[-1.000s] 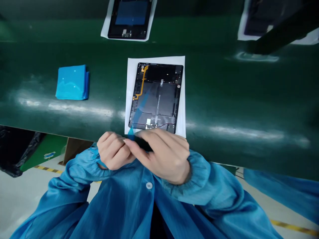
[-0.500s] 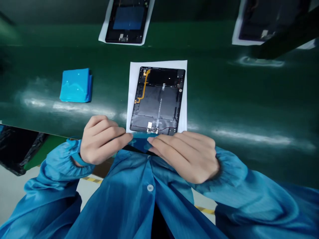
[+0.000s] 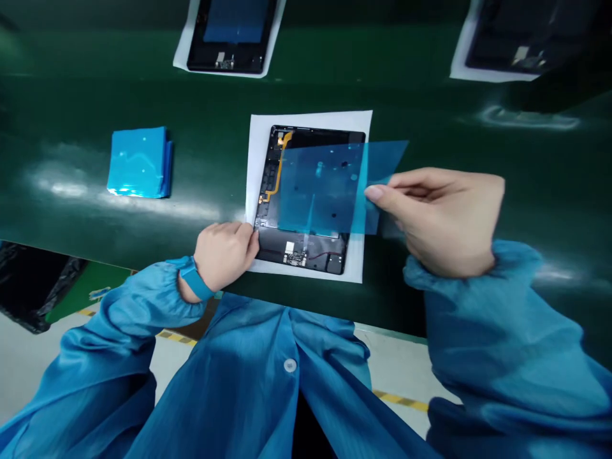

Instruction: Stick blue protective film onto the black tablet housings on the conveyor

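Observation:
An opened tablet (image 3: 315,252) lies on a white sheet (image 3: 257,137), its inside facing up with an orange flex cable along the left. My left hand (image 3: 224,255) is closed at the tablet's lower left edge, fingers curled against its rim. On the right, my right hand (image 3: 444,213) pinches the right side of a translucent blue film (image 3: 315,185) between thumb and fingers. The film spreads over the upper and middle part of the tablet and sticks out past its right edge. Whether it touches the tablet all over, I cannot tell.
A stack of blue film sheets (image 3: 138,162) sits on the green table (image 3: 205,159) at left. Farther back are another tablet with blue film (image 3: 248,57) and a dark tablet (image 3: 497,51), each on white paper. A black bin bag (image 3: 33,287) is at lower left.
My right hand has moved up and right, bringing the blue film from the table's front edge over the tablet. My left hand has let go of the film and moved to the tablet's edge.

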`<state>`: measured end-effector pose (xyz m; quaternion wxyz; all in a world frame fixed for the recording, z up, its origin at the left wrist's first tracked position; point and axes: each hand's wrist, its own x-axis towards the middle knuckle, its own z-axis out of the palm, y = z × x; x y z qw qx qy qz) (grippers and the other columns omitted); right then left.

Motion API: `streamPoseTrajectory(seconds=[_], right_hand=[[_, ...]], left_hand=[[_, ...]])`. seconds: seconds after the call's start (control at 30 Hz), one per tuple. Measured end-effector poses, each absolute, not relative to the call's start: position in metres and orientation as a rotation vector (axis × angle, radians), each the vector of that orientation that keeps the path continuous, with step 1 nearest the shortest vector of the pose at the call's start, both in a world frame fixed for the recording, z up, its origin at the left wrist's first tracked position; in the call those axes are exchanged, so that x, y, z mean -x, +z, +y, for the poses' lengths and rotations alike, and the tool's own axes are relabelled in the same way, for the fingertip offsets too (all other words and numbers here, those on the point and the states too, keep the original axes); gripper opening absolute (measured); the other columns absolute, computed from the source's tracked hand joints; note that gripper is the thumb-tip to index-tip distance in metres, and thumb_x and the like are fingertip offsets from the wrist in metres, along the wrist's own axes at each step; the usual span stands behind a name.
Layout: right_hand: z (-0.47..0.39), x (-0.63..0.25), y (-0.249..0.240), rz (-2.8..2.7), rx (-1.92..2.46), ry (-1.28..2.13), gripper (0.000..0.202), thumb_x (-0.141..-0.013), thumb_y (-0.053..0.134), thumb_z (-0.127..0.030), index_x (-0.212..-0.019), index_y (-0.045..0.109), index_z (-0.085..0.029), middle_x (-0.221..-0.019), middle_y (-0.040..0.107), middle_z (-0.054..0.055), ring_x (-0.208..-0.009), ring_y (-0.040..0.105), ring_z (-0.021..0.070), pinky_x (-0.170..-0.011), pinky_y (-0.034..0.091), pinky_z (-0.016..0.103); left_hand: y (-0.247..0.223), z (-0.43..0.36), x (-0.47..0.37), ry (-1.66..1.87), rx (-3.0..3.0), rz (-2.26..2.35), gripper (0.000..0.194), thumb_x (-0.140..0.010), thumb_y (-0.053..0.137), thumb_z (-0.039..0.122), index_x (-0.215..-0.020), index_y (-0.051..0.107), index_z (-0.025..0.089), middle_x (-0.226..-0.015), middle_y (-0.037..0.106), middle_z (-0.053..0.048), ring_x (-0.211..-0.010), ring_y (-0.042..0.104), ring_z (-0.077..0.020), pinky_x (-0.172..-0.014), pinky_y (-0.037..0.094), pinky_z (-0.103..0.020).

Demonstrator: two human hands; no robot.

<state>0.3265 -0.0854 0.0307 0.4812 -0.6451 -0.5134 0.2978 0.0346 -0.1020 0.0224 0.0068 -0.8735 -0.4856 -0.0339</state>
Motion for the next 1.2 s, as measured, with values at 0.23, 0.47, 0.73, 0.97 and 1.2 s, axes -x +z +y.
streamPoseTrajectory(seconds=[0.23, 0.47, 0.73, 0.97, 1.2], right_hand=[[-0.075, -0.328, 0.01, -0.898, 1.64, 1.157, 0.018, -0.058, 0.091, -0.011, -0.064, 0.074, -0.013, -0.051, 0.064, 0.001, -0.042, 0.05, 0.0065, -0.046, 0.043, 0.024], [-0.08, -0.331, 0.001, -0.969, 1.627, 1.142, 0.026, -0.056, 0.097, -0.025, -0.067, 0.075, -0.015, -0.066, 0.074, 0.005, -0.054, 0.065, 0.0114, -0.055, 0.056, 0.026], [-0.083, -0.338, -0.003, -1.228, 1.658, 0.936, 0.018, -0.069, 0.092, -0.028, -0.075, 0.079, -0.018, -0.069, 0.074, 0.006, -0.058, 0.066, 0.0129, -0.054, 0.056, 0.026], [-0.085, -0.336, 0.004, -1.343, 1.773, 0.801, 0.02, -0.069, 0.093, -0.033, -0.073, 0.078, -0.02, -0.065, 0.071, 0.004, -0.052, 0.062, 0.0127, -0.047, 0.05, 0.027], [-0.087, -0.337, 0.005, -1.393, 1.813, 0.761, 0.018, -0.07, 0.092, -0.032, -0.076, 0.079, -0.02, -0.066, 0.073, 0.003, -0.052, 0.06, 0.0118, -0.047, 0.049, 0.025]], left_hand=[[0.027, -0.105, -0.051, -0.167, 2.953, -1.347, 0.031, -0.094, 0.049, 0.023, -0.066, 0.061, 0.018, -0.059, 0.063, -0.004, -0.053, 0.056, -0.018, -0.054, 0.034, -0.034], [0.037, -0.051, -0.033, -0.251, 3.316, -0.985, 0.023, -0.097, 0.052, 0.028, -0.081, 0.065, 0.019, -0.068, 0.066, -0.001, -0.061, 0.06, -0.015, -0.06, 0.043, -0.03], [0.018, -0.021, -0.033, -0.459, 3.47, -0.829, 0.021, -0.096, 0.054, 0.032, -0.084, 0.07, 0.024, -0.071, 0.069, -0.001, -0.064, 0.061, -0.0157, -0.063, 0.043, -0.032], [0.013, -0.021, -0.032, -0.219, 3.52, -0.931, 0.026, -0.097, 0.05, 0.037, -0.09, 0.073, 0.026, -0.078, 0.072, -0.002, -0.07, 0.063, -0.0182, -0.068, 0.044, -0.034], [0.012, -0.022, -0.031, -0.278, 3.478, -0.837, 0.025, -0.101, 0.049, 0.034, -0.092, 0.07, 0.025, -0.078, 0.072, 0.0, -0.068, 0.062, -0.0169, -0.066, 0.041, -0.033]])
